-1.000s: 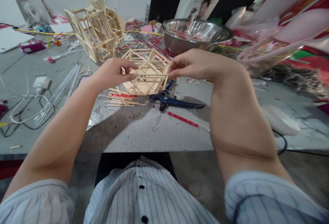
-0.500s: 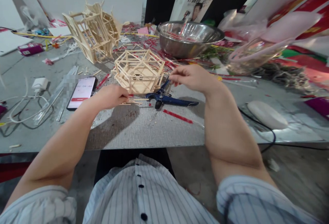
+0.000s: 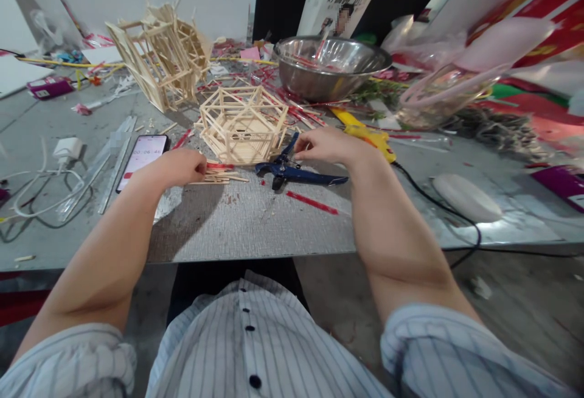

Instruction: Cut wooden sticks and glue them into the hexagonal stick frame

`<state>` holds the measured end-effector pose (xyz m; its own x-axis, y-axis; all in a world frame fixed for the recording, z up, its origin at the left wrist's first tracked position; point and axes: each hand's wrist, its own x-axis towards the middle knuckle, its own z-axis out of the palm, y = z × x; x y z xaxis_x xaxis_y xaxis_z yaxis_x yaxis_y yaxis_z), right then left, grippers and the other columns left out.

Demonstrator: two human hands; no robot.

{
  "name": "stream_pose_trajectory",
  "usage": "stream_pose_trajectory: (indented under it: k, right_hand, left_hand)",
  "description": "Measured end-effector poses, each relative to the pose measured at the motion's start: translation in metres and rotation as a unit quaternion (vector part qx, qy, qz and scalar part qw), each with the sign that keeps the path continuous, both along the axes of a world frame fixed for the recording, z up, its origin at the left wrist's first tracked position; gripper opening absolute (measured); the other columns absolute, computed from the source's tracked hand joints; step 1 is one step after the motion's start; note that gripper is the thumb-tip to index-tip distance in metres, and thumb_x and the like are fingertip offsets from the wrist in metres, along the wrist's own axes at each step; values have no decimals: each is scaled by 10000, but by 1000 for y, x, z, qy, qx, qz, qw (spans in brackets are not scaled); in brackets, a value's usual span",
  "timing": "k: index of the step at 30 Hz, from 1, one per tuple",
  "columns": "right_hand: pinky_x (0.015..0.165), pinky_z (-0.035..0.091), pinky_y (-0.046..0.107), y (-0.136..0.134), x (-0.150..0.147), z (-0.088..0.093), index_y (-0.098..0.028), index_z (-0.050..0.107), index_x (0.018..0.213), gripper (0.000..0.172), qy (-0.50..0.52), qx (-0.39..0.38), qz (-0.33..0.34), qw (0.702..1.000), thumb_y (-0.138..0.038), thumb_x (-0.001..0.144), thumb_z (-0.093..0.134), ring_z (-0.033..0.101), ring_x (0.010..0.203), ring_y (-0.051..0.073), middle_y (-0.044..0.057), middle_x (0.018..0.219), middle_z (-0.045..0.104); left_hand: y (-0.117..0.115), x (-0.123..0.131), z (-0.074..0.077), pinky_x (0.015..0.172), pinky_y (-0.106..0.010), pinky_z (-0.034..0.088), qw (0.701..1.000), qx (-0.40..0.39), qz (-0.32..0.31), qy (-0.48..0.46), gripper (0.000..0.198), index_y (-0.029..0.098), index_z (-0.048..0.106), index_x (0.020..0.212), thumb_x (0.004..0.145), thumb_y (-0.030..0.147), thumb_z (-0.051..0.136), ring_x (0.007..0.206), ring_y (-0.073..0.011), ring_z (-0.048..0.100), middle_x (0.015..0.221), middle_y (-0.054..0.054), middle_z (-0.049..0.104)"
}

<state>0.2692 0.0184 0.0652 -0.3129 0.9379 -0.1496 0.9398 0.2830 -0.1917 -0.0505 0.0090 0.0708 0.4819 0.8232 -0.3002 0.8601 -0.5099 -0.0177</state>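
Though crowded at the back, left with room along the near edge, probably for working space: one grey table [image 3: 228,233]. At the back left, seemingly parked out of the way: one taller stick frame [image 3: 160,60]. At the back right, perhaps set there to keep odds and ends together: one metal bowl [image 3: 310,81]. Straight ahead, resting on the table near the middle, likely for equal reach from either side: one hexagonal stick frame [image 3: 244,125].

Nearer, count two hands. Left hand [image 3: 185,167] low at the left end of the stick pile [image 3: 219,178], fingers curled narrow; cannot tell whether around a stick. Right hand [image 3: 322,142] with thumb and fingers close together at the raised handle of the blue pliers [image 3: 296,173]; cannot tell whether gripping or merely touching.

Just beyond the right hand, probably kept near for quick use: one yellow tool [image 3: 353,124]. Just in front of the hexagonal stick frame, raised handle toward the right hand: one pair of pliers. Beside the left hand, partly covered, face up, perhaps for reading the timer: one phone [image 3: 145,156]. Loose at the front: one red strip [image 3: 312,202]. Smallest, bunched within easy picking: many thin sticks, too overlapped to count.
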Motion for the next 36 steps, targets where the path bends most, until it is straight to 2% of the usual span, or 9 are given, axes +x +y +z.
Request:
stream_pose_trajectory:
  k: [3,8,11,15,17,20,24,29,36]
  right_hand:
    - [706,446,301,-1,0,-1,-205,682,884,164,-10,1,9,1000,-305,781,603,635,794,187,53,899,719]
    - [636,431,297,-2,2,1,-210,677,824,197,-69,-106,27,992,-366,704,683,621,755,191,42,870,707]
    - [620,425,293,0,5,-1,-219,677,807,207,-59,-113,25,992,-404,715,676,614,739,186,32,832,701]
    - [716,450,302,10,13,-12,-214,679,907,272,34,-3,-21,999,-440,832,548,633,845,199,60,929,711]
    - [750,450,334,16,16,-19,-217,683,970,298,37,81,-75,993,-423,863,496,632,908,233,89,1004,706]
    - [809,453,377,24,20,-29,-206,675,1068,336,26,136,-111,984,-377,881,453,615,1006,276,124,1105,685]
    - [891,446,405,31,23,-38,-168,647,1165,401,17,152,-120,981,-327,897,394,583,1110,296,153,1196,651]
    - [902,453,385,44,23,-44,-142,643,1202,433,-3,115,-101,988,-303,899,378,596,1119,295,168,1200,657]
    - [923,454,381,94,16,-46,-220,634,1266,420,-11,105,-75,992,-287,896,448,607,1117,282,117,1251,648]
  left_hand:
    - [-1,0,1,597,-267,357,1000,12,-2,13,201,187,677,863,777,277,520,717,-187,603,874,-79,711]
    - [-5,2,3,693,-298,409,997,67,-5,-33,261,171,669,953,824,303,485,884,-228,620,1023,-102,687]
    - [-9,9,-1,739,-298,429,992,105,-3,-76,255,181,675,949,844,261,457,921,-220,624,1021,-86,690]
    - [-13,21,-12,798,-294,448,980,163,-34,-109,266,188,676,980,892,304,454,1001,-218,608,1046,-84,679]
    - [-14,24,-17,817,-293,454,976,182,-38,-116,277,201,677,1023,907,336,464,1032,-218,594,1059,-85,669]
    - [-14,24,-22,835,-301,459,974,190,-38,-115,303,217,679,1080,921,360,465,1069,-225,572,1079,-91,645]
    - [-13,24,-26,779,-319,475,977,193,-30,-90,345,234,648,1182,911,370,483,1109,-263,544,1147,-115,575]
    - [-15,27,-28,776,-340,486,978,193,-5,-84,366,237,627,1216,934,374,440,1086,-272,555,1174,-124,546]
    - [-15,29,-35,793,-362,499,975,201,29,-86,397,242,557,1305,939,326,428,1121,-297,550,1172,-136,564]
